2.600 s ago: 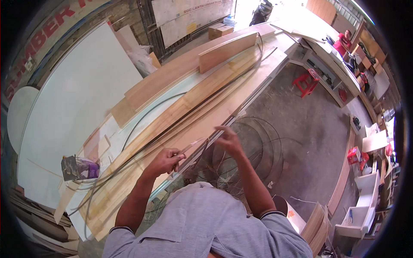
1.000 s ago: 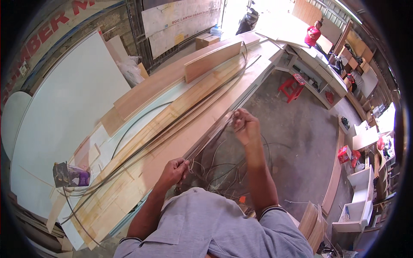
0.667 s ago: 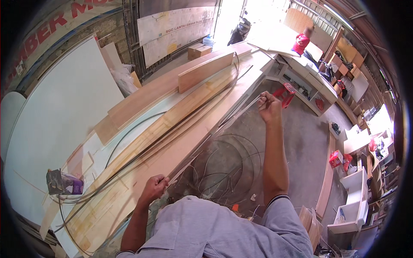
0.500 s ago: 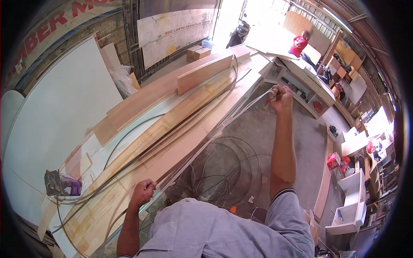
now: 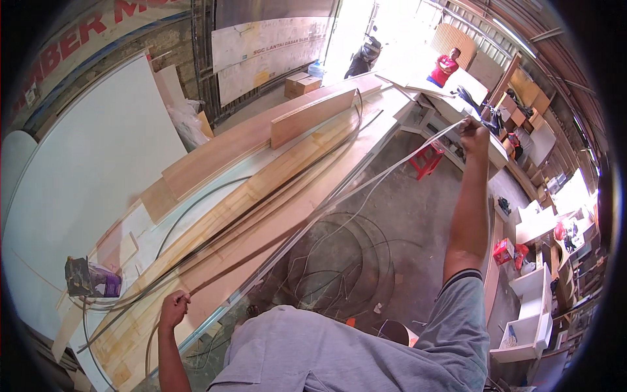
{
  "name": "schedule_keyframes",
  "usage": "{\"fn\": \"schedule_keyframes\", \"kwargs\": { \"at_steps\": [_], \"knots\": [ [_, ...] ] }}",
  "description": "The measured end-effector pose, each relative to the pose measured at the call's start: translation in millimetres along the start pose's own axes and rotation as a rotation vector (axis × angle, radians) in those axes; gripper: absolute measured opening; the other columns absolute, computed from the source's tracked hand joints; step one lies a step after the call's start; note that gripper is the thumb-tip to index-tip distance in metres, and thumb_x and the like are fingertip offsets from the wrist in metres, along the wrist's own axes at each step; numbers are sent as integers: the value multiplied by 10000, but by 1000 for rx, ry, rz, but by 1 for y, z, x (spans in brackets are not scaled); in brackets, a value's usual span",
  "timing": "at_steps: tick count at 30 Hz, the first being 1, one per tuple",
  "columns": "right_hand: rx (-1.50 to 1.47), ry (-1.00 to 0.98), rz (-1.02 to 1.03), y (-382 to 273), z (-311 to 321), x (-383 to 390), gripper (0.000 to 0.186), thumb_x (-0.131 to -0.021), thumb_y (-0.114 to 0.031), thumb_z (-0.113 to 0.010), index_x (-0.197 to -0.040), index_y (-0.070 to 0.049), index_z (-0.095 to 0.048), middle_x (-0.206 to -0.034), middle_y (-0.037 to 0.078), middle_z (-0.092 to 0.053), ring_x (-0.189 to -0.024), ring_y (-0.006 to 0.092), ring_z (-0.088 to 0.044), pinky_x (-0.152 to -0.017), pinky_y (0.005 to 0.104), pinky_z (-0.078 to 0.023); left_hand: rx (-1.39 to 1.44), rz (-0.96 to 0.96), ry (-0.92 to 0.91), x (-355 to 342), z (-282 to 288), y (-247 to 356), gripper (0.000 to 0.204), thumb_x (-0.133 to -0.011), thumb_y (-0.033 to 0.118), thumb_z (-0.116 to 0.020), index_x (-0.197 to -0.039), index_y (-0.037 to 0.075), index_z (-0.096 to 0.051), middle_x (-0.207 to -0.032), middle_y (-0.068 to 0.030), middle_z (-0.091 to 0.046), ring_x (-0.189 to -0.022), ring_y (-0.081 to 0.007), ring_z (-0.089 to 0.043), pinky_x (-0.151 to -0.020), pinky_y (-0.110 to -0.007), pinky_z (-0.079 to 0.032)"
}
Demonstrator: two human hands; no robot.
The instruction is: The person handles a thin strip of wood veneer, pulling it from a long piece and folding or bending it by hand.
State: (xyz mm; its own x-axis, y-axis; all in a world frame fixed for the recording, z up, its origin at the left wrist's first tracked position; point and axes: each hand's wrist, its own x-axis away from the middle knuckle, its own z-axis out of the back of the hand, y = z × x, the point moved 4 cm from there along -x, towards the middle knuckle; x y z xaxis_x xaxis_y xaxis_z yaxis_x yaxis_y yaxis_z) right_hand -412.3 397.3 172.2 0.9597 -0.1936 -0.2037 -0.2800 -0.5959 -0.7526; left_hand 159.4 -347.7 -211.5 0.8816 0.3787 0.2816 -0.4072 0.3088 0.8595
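My right hand is raised at arm's length to the right, its fingers closed on the end of a thin white strip. That strip runs taut down to the left toward the bench edge, with a second thin strand sagging below it. At the lower left, my left hand pinches a flat brown strip above the boards. The brown strip stretches up toward the white one; whether they are one piece I cannot tell. Under my left hand lies a long pale wooden board.
Dark flexible strips lie along the boards. A container with a purple label stands at the left end. Coiled strips lie on the floor, with a red stool beyond. A person in red stands at the far end.
My right hand has moved right and slightly up, drawing the white strip with it. My left hand has moved down and left along the boards. The red stool now shows.
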Motion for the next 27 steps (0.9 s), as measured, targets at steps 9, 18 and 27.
{"fn": "schedule_keyframes", "kwargs": {
  "at_steps": [9,18,27],
  "knots": [
    [-33,-118,49,-78,42,-43,177,-950,-48,-437,-871,60,-552,-734,115,-548,-670,233,-553,-631,328,-498,-111,86,68,1,58,-72,301,-957,278,-585,-762,51,-615,-628,-8,-567,-574,-101,-531,-554,-287,-437],
    [185,-5,-28,-103,45,24,118,-931,-94,-514,-855,-12,-550,-732,51,-515,-603,156,-494,-562,272,-458,-69,113,-79,22,75,-93,299,-950,276,-598,-815,15,-653,-679,-43,-631,-613,-134,-591,-590,-299,-470],
    [126,-489,83,-177,-99,146,254,-989,-111,-506,-1149,82,-547,-900,105,-501,-692,159,-427,-629,272,-406,-509,271,-838,76,33,-107,370,-915,372,-624,-1055,43,-720,-1006,-108,-730,-934,-226,-663,-870,-382,-505]
  ]
}}
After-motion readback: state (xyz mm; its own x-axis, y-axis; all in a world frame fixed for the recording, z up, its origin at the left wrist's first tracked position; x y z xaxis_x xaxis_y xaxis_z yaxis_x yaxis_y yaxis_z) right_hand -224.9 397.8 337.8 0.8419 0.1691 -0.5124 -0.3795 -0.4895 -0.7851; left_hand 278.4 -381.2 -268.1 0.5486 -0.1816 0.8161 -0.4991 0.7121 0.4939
